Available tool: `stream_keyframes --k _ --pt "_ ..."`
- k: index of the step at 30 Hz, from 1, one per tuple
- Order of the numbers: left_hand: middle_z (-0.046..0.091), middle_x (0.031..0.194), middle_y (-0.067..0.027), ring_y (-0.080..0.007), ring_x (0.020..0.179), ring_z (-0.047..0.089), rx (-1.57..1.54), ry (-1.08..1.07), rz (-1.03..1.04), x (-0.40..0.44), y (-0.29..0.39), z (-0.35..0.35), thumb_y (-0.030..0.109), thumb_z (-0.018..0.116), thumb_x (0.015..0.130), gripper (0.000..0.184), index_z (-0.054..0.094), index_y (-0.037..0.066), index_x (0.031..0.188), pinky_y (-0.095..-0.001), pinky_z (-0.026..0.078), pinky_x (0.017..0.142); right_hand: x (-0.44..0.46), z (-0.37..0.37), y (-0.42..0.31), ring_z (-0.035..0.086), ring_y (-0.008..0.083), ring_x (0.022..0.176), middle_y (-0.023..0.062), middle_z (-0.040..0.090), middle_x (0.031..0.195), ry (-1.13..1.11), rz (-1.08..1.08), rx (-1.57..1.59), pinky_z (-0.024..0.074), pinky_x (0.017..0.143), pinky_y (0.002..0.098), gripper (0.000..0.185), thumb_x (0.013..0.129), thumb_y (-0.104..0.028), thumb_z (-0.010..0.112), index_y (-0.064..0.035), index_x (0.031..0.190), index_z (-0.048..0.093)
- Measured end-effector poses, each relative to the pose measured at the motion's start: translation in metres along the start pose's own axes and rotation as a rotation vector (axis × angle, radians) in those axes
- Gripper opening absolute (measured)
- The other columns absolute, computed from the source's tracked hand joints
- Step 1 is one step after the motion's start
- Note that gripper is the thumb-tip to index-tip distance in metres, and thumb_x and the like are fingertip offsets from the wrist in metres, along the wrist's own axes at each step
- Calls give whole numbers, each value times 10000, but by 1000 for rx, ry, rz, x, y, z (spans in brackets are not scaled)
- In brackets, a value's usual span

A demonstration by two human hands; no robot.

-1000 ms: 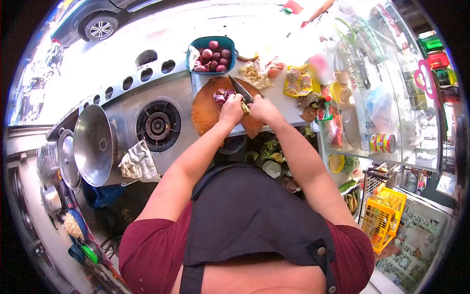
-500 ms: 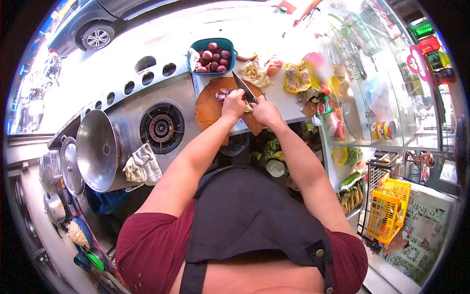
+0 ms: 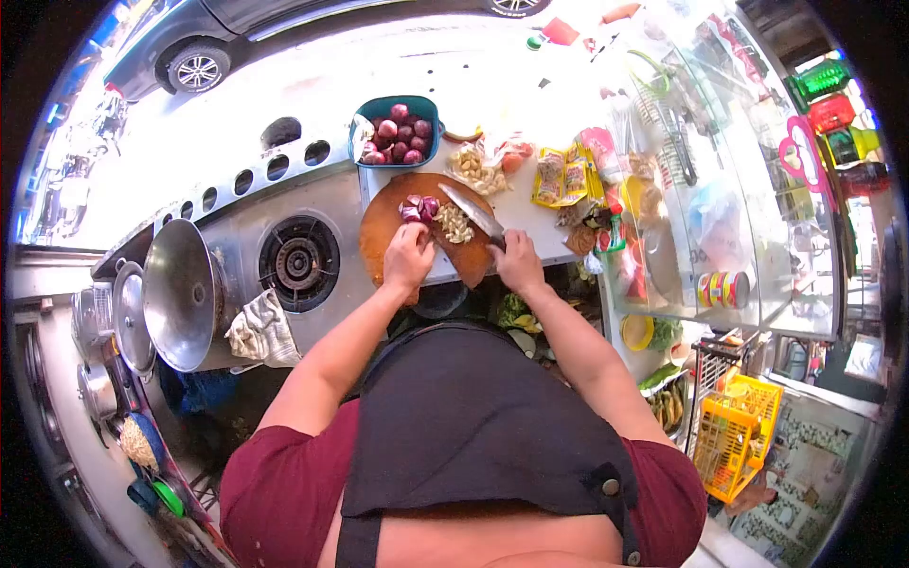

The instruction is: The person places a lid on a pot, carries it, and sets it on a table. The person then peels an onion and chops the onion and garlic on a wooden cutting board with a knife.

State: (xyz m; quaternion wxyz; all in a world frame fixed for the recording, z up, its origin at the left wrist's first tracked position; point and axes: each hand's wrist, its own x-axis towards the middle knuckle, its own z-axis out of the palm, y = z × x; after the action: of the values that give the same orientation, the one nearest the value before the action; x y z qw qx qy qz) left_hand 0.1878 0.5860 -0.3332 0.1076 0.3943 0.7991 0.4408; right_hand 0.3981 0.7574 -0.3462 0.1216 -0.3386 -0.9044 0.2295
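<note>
My right hand (image 3: 517, 260) is wrapped round the handle of a kitchen knife (image 3: 471, 209). Its blade points up and left over a round wooden cutting board (image 3: 381, 235). Fingers bunched, my left hand (image 3: 409, 257) rests at the board's near left edge; whatever it might hold is hidden. Just beyond it lie cut red onions (image 3: 418, 208), purple and white. A heap of pale garlic cloves (image 3: 454, 224) sits between the onions and the knife.
Behind the board stands a teal basin (image 3: 361, 156) of whole red onions. A bag of garlic (image 3: 476, 175) and yellow packets (image 3: 565, 177) lie to its right. On the left are a gas burner (image 3: 299, 263), a cloth (image 3: 265, 331) and a large wok (image 3: 177, 293). A glass case (image 3: 710, 199) borders the right.
My hands have moved apart. The left drew back toward the board's near edge, and the right went right with the knife. The onions and garlic heap now show fully.
</note>
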Motion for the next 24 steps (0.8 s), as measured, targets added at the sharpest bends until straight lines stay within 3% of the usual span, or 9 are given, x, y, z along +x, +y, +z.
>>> stream_keyframes --k 5,9,10,14,16,18,19,20,24 --pt "671 859 -93 -311 808 685 5 -34 -179 -28 12 -12 95 700 848 206 655 100 1049 -431 555 744 3 4 7 542 463 1142 245 554 1205 -6 -5 -36 484 953 562 576 921 -407 772 -24 1272 525" --pt "666 757 -77 -227 675 662 51 21 -206 -45 15 -11 62 713 829 341 700 98 1168 -356 557 690 123 -45 14 523 455 1131 274 541 1223 297 -232 -48 454 982 557 594 921 -377 775 18 1282 517" --pt "714 904 -90 -214 755 686 63 -7 -248 -48 24 -15 54 716 824 407 704 115 1227 -341 561 699 165 -83 1 522 455 1135 282 542 1215 346 -232 5 446 991 555 587 922 -355 774 30 1280 514" --pt "708 1058 -111 -211 843 689 41 201 -121 -66 36 -15 50 721 823 436 697 100 1256 -333 565 733 310 -164 -16 513 458 1268 276 574 1295 584 -253 2 461 1067 544 673 900 -339 803 36 1363 492" --pt "677 1143 -126 -215 900 678 -4 245 -309 -79 56 -27 58 732 818 326 714 57 1144 -327 565 776 360 -174 -13 535 448 1247 254 630 1227 444 -307 -14 493 1024 534 682 883 -353 818 -26 1392 504" --pt "679 1109 -125 -220 891 675 -69 300 -427 -96 55 -30 71 741 815 237 711 41 1048 -334 563 788 412 -161 15 564 447 1161 242 684 985 160 -327 -13 488 985 538 440 846 -191 815 32 1154 593" --pt "682 1074 -123 -225 882 672 -146 311 -511 -106 54 -30 83 750 812 157 708 25 952 -341 560 800 427 -149 27 667 413 923 268 657 1077 187 -300 89 526 837 496 351 830 -183 834 21 1010 612" --pt "682 1074 -123 -225 882 672 -147 335 -532 -115 49 -29 83 750 812 157 708 25 952 -341 560 800 442 -145 39 669 413 884 240 673 1011 255 -367 -54 522 826 484 343 819 -173 839 24 1007 630" --pt "672 966 -105 -255 819 670 -9 485 -473 -141 40 -40 85 747 793 102 668 21 806 -365 557 756 440 -189 11 695 410 945 234 703 970 335 -474 -176 549 825 501 272 813 -182 812 4 976 698"
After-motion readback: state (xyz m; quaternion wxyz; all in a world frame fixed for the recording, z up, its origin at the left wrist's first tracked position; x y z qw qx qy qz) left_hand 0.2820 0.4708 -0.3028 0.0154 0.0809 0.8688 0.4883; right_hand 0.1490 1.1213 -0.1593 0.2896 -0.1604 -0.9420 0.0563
